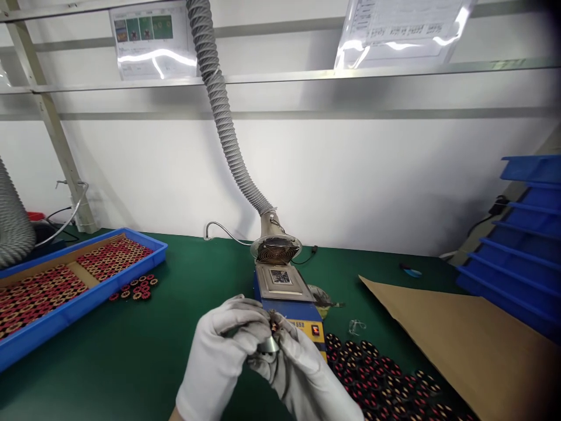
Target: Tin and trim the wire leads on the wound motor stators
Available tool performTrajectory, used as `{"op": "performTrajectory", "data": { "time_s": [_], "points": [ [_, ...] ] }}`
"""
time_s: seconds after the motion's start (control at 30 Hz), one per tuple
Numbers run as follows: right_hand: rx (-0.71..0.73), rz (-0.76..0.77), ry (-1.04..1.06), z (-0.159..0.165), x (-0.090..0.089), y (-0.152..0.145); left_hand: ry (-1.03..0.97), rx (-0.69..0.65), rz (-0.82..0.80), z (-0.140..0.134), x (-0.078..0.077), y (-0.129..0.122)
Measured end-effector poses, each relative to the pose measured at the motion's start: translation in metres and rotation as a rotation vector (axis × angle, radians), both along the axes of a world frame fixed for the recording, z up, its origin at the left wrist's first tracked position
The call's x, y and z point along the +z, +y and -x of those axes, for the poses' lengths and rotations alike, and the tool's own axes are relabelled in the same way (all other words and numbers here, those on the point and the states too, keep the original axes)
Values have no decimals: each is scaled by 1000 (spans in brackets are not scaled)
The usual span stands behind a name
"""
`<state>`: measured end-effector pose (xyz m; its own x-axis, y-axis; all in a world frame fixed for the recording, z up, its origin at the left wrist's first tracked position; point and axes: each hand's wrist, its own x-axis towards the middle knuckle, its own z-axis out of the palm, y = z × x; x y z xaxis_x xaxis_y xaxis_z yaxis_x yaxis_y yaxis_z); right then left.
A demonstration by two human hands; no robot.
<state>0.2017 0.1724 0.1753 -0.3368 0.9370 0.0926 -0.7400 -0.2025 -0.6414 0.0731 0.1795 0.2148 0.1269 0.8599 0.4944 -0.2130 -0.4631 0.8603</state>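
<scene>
In the head view both my hands, in white gloves, meet in front of the blue machine. My left hand is closed around a shiny silver metal piece, whose kind I cannot make out. My right hand, its glove tips grey with dirt, pinches a small dark part with reddish bits, mostly hidden by the fingers. Beyond the hands is the machine's square metal plate. Right of my right hand lie many black rings with red and tan segments.
On the left, a blue tray holds rows of red and tan rings, with a few loose rings beside it. An extraction hose hangs over the machine. Brown cardboard and stacked blue trays occupy the right.
</scene>
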Motion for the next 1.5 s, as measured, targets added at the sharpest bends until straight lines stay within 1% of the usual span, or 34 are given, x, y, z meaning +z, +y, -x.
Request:
{"op": "performTrajectory", "data": {
  "time_s": [0.07,0.13,0.17,0.23,0.3,0.33,0.4,0.47,0.5,0.57,0.67,0.7,0.73,0.83,0.87,0.9,0.97,1.03,1.13,1.17,1.23,1.3,1.33,1.37,1.4,1.5],
  "points": [
    [-52,43,51,0,7,-9,-97,76,-2,5,-1,2],
    [-50,71,114,0,14,-18,-129,115,24,10,0,2],
    [-35,70,142,0,16,-21,-78,112,35,11,1,2],
    [-12,46,176,1,17,-22,132,56,14,9,1,-1],
    [5,24,176,1,15,-21,300,8,-54,5,1,-4],
    [11,16,167,2,14,-20,318,-9,-105,3,1,-5],
    [15,15,138,2,14,-19,276,-62,-172,1,0,-4],
    [-3,18,105,3,16,-21,186,-103,-156,1,-1,-1],
    [-1,23,87,3,17,-22,128,-97,-125,2,-1,2],
    [21,44,60,2,20,-24,13,-36,-59,4,-2,5],
    [72,65,65,-1,20,-25,-154,53,-29,10,-2,8],
    [70,59,81,-2,19,-25,-152,62,-10,12,-1,7],
    [56,49,101,-3,18,-24,-107,61,26,14,1,6],
    [4,17,137,-2,17,-23,112,-42,186,12,5,-1],
    [-17,5,135,-2,17,-24,130,-75,207,9,6,-4],
    [-36,-6,125,-1,18,-24,111,-94,201,7,6,-6],
    [-62,-14,91,-1,20,-26,38,-92,131,2,4,-8],
    [-73,1,54,-3,22,-28,-25,-63,62,2,1,-8],
    [-64,12,22,-5,24,-31,-149,15,47,10,0,-5],
    [-61,5,28,-5,24,-30,-139,44,69,13,1,-4],
    [-41,-3,49,-7,20,-25,-8,45,148,16,3,-4],
    [-29,-13,33,-9,12,-15,137,-45,210,13,7,-5],
    [-41,-24,4,-10,7,-9,167,-90,211,10,8,-7],
    [-71,-38,-35,-12,1,-3,165,-114,178,7,9,-9],
    [-116,-53,-77,-15,-4,3,156,-108,123,4,10,-11],
    [-266,-73,-176,-18,-14,10,170,10,-99,2,12,-17]
  ]
}}
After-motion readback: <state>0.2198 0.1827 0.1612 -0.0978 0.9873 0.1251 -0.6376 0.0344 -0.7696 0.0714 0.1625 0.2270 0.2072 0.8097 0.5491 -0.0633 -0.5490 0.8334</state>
